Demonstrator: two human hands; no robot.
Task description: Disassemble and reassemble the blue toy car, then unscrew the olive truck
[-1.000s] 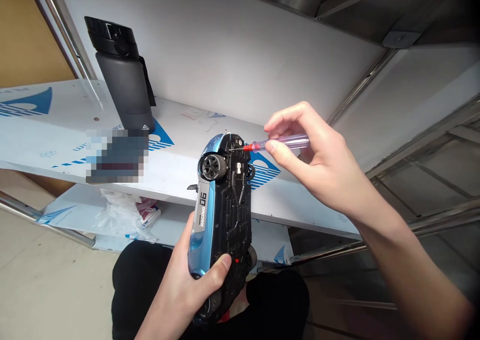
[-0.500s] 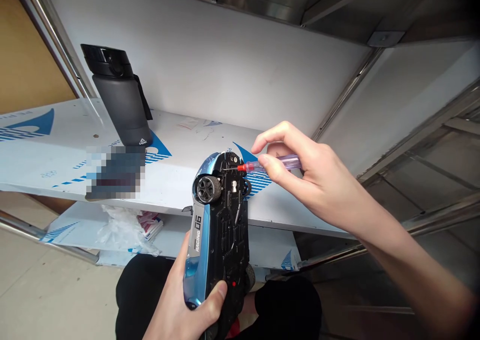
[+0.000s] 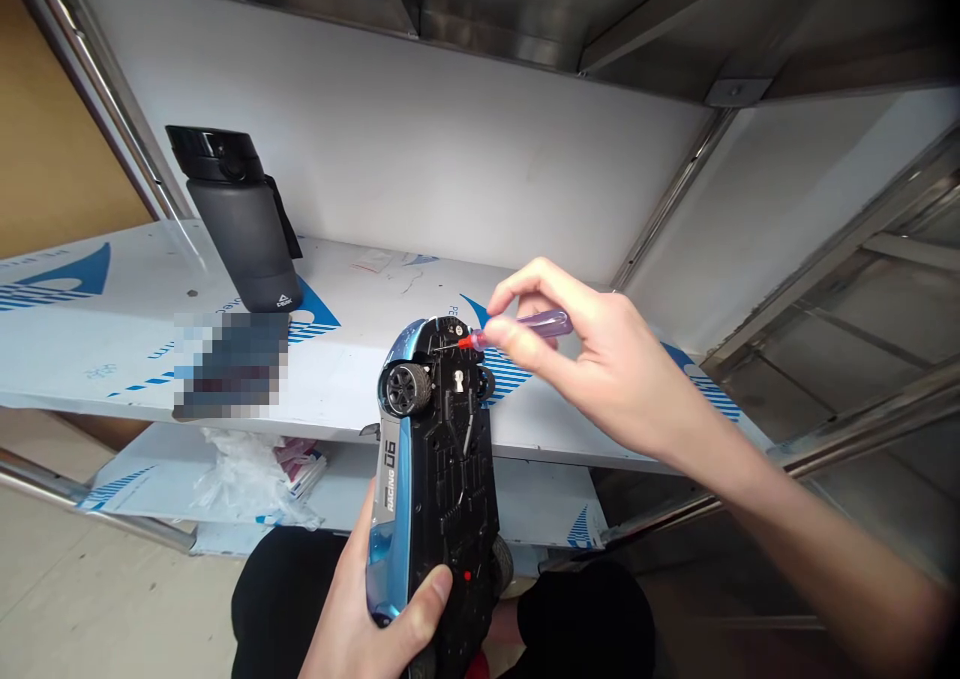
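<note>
At the near edge of the shelf (image 3: pixel 349 384), my left hand (image 3: pixel 367 599) grasps the car (image 3: pixel 439 504), its underside (image 3: pixel 454 459) facing me. My right hand (image 3: pixel 600 359) pinches the screwdriver (image 3: pixel 544 323) between its fingers (image 3: pixel 536 277), the shaft (image 3: pixel 448 346) across the car's far end. Visible wheels (image 3: pixel 407 389) and underside are still on, so I'd judge taking apart not begun; whether the tip meets a screw, I can't tell.

Soft light, dark right-hand corners

Pixelated object (image 3: pixel 234 367), toy car (image 3: pixel 454 489) cropped at bottom
</note>
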